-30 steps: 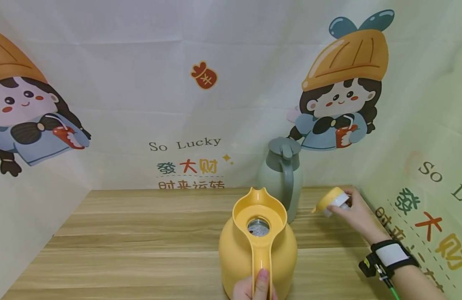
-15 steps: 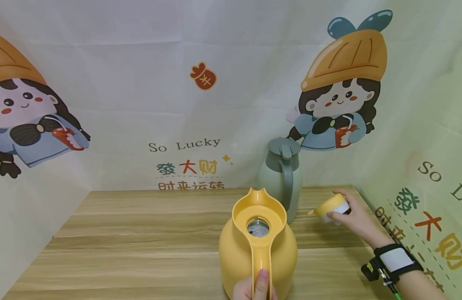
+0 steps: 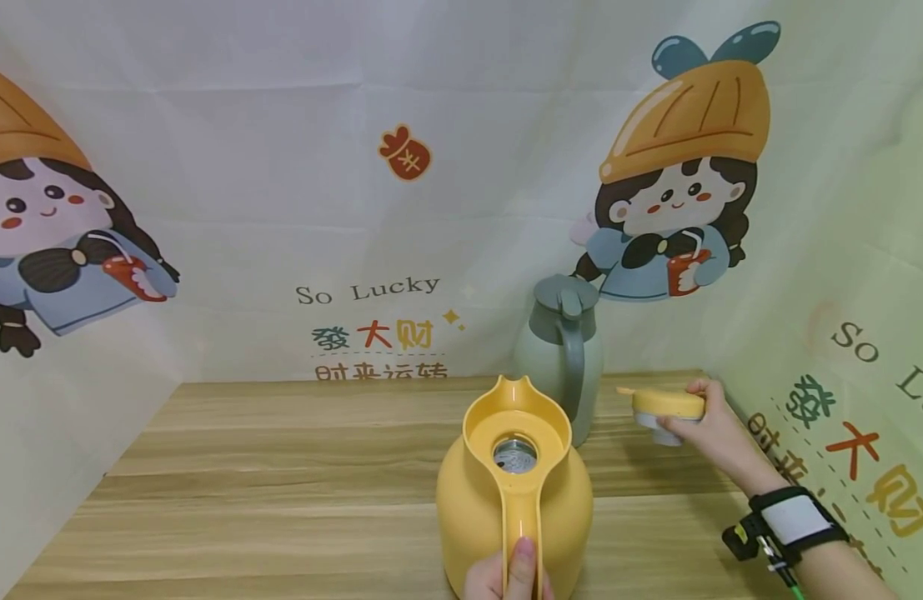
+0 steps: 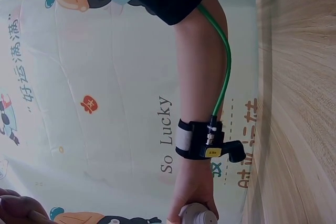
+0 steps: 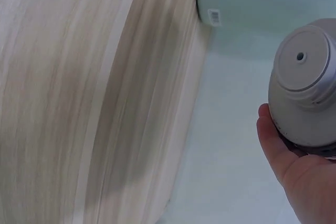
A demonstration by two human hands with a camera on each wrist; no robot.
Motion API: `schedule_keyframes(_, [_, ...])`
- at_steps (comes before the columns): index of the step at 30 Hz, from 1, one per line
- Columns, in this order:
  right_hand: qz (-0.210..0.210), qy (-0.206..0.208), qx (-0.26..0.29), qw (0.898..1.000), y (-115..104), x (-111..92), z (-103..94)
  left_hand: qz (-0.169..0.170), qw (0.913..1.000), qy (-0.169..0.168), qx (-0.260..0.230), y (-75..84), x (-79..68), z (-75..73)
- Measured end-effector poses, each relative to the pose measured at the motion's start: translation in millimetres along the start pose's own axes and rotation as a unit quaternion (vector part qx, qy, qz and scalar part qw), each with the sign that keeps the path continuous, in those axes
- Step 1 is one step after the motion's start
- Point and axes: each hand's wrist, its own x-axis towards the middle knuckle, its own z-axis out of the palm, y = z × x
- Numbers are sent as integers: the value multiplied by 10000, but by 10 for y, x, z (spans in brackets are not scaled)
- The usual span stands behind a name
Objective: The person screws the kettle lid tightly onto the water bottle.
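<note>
left grip point(image 3: 519, 572) is curling round handle point(image 3: 521, 515) of yellow jug point(image 3: 461, 510), standing uncapped before green jug point(image 3: 545, 365); right grip point(image 3: 714, 432) is pinching lid point(image 3: 667, 404) above worktop point(image 3: 281, 475). lid-handling step seemingly running; next move likely requiring steady jug, level lid.

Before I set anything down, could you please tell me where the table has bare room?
The table is barest left of the yellow jug, up to the backdrop. A smaller patch is right of that jug, under the lid in the right hand. It is crowded at that jug's handle, in the left hand, and toward the green jug behind.
</note>
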Motion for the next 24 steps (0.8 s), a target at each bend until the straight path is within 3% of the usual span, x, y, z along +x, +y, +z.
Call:
schedule_keyframes(6, [-344,-41,379,9987,-72,-24,-21,-44,10000,-24,12,2,4,-4])
schedule_keyframes(13, [-688,154,388,9968,-250,-49,-56,-178,9998,-47,54,24,-3,-13])
schedule_keyframes(24, [-1318,580,983,9847,-707,-113,-147,18,10000,22,47,-12,-2,-1])
